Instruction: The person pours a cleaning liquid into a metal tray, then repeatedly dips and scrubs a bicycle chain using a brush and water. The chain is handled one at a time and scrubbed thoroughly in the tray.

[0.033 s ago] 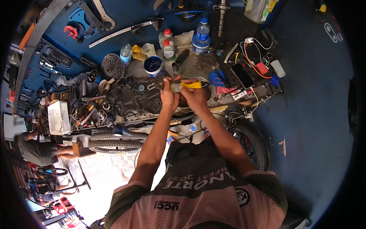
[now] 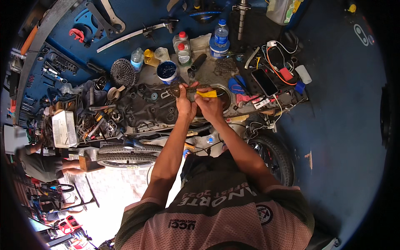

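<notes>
Both hands, left hand (image 2: 185,104) and right hand (image 2: 210,105), grasp one yellow-handled tool (image 2: 199,93) beside one blue tub (image 2: 167,71).

Clearance around the hands (image 2: 196,102)

Blue tub (image 2: 167,71) just ahead-left, phone (image 2: 264,82) to the right, metal parts crowding the desk (image 2: 208,66) left; little free room.

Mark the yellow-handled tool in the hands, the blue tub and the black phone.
yellow-handled tool (image 2: 206,94), head view, on its yellow handle.
blue tub (image 2: 167,71), head view, on its dark open top.
black phone (image 2: 264,81), head view, mid-screen.
</notes>
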The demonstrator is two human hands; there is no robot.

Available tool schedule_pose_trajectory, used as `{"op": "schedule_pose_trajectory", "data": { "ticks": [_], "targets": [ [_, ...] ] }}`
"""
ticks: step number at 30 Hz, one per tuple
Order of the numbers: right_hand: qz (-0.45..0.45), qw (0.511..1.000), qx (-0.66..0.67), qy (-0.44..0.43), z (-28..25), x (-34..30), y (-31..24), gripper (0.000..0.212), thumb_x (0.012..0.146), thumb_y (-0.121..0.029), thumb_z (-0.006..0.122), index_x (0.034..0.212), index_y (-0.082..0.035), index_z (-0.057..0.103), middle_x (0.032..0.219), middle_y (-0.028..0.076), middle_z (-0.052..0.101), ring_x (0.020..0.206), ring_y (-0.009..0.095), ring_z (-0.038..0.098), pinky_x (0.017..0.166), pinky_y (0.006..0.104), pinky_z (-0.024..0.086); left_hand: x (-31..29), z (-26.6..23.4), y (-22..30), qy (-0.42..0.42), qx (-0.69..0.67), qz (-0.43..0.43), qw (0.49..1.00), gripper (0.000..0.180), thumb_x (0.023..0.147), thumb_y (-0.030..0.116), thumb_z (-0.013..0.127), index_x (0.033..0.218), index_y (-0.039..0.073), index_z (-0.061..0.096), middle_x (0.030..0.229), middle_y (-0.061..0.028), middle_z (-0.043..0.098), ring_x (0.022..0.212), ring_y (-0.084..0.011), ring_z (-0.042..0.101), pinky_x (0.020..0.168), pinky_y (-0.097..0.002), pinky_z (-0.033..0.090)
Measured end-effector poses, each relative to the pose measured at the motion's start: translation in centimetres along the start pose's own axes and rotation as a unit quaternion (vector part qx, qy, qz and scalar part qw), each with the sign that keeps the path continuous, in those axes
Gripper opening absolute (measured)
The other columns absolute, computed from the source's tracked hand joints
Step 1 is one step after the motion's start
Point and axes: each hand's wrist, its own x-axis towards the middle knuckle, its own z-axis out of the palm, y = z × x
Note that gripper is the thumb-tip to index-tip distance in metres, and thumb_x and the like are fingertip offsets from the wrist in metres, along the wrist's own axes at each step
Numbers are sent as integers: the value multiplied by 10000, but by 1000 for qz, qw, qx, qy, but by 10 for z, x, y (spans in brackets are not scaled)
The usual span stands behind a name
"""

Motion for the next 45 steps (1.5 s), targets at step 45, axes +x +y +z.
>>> {"op": "schedule_pose_trajectory", "data": {
  "ticks": [45],
  "targets": [
    [-41,911,-401,-81,-68,38,29,257,926,-261,764,1119,-97,721,1013,146,787,931,349,762,796,439,595,13,-12,13,116,120,62,984,373,1087,442,615,1110,85,510,1143,-209,747,1051,-326,717,898,-491,607]
  ]
}}
